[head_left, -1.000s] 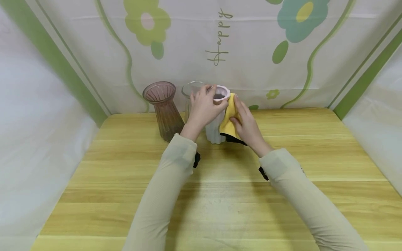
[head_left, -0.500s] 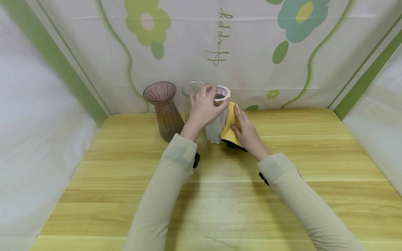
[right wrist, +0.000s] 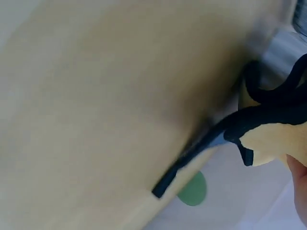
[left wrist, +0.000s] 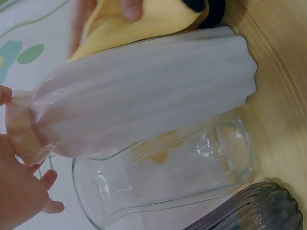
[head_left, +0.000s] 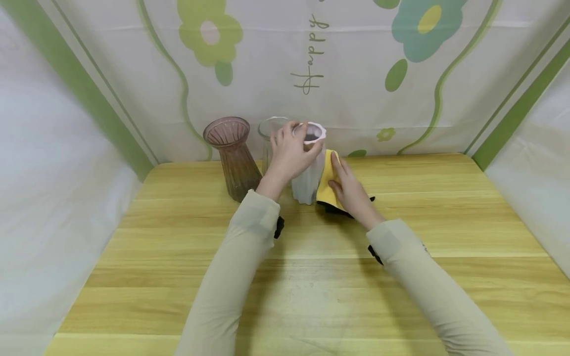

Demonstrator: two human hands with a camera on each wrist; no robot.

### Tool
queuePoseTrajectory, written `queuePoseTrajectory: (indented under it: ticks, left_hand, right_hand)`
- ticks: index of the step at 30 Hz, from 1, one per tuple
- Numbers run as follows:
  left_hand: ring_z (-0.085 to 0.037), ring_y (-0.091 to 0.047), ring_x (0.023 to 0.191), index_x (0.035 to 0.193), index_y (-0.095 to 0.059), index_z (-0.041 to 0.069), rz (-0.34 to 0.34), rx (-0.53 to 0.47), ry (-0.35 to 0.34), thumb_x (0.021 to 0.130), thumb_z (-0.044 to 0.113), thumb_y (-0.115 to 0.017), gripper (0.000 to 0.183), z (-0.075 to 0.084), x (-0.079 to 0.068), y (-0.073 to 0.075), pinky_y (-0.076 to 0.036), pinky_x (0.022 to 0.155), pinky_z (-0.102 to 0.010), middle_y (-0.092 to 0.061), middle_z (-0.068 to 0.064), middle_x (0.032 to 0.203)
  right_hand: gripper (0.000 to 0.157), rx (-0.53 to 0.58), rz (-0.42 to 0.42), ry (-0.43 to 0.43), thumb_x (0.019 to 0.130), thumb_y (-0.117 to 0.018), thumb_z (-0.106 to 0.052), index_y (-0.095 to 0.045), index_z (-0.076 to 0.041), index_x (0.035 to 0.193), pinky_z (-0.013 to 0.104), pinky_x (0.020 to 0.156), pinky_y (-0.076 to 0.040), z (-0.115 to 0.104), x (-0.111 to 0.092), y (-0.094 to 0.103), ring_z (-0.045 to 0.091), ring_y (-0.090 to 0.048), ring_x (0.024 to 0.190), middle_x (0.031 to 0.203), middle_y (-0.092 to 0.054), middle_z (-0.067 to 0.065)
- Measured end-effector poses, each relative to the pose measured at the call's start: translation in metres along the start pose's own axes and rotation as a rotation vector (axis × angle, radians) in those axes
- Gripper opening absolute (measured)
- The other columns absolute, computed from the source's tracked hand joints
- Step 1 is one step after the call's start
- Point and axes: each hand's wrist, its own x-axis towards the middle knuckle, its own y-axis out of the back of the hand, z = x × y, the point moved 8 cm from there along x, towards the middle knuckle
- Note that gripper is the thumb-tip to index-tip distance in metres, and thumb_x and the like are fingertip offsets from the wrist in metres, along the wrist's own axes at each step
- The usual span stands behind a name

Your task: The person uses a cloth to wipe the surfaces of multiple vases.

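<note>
A fluted white vase (head_left: 307, 180) with a pinkish scalloped rim stands upright near the back of the table. My left hand (head_left: 291, 153) grips it by the rim, thumb on the near side and fingers over the far side; the left wrist view shows the vase's whole length (left wrist: 144, 91). Against the vase's right side, my right hand (head_left: 352, 190) holds a yellow cloth (head_left: 328, 180) with a black edge, pinched between thumb and fingers. In the right wrist view the cloth's dark edging (right wrist: 273, 100) hangs loose, and most of that hand is out of frame.
Close on the left of the white vase stands a clear glass vase (left wrist: 168, 167), partly hidden by my left hand in the head view. Farther left is a purple-brown ribbed glass vase (head_left: 238, 165). A patterned curtain (head_left: 356, 74) hangs behind the wooden table (head_left: 311, 296).
My right hand and the yellow cloth have slid down along the white vase's right side, from near the rim to lower on the body. The left hand keeps its hold on the rim.
</note>
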Motion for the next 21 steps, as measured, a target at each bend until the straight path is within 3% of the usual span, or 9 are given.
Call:
queuePoseTrajectory:
  ticks: [9,13,21]
  left_hand:
    - [-0.024,-0.022,0.147,0.149,-0.034,0.019,-0.009,-0.033,-0.017,0.096,0.050,-0.044,0.063,0.001,0.000,0.001,-0.005,0.120,-0.058,-0.028,-0.007,0.156]
    - [-0.022,-0.018,0.148,0.151,-0.031,0.019,-0.029,-0.059,-0.016,0.096,0.048,-0.043,0.063,0.001,0.001,-0.001,-0.003,0.120,-0.057,-0.025,-0.006,0.157]
    - [-0.022,-0.014,0.149,0.152,-0.027,0.018,-0.039,-0.072,-0.012,0.096,0.049,-0.041,0.065,-0.001,0.001,-0.003,-0.001,0.120,-0.058,-0.022,-0.004,0.159]
  right_hand:
    - [0.070,0.015,0.155,0.127,0.093,-0.055,-0.002,-0.018,-0.009,0.153,0.049,0.104,-0.044,-0.024,0.013,0.027,0.043,-0.039,0.134,0.153,-0.027,0.024]
    - [0.071,0.022,0.154,0.138,0.093,-0.055,-0.002,-0.018,-0.013,0.153,0.048,0.106,-0.043,-0.027,0.014,0.030,0.043,-0.037,0.136,0.155,-0.025,0.022]
    - [0.066,0.026,0.108,0.092,0.093,-0.056,-0.003,-0.023,-0.003,0.151,0.050,0.109,-0.038,-0.019,0.010,0.018,0.043,-0.036,0.137,0.154,-0.026,0.022]
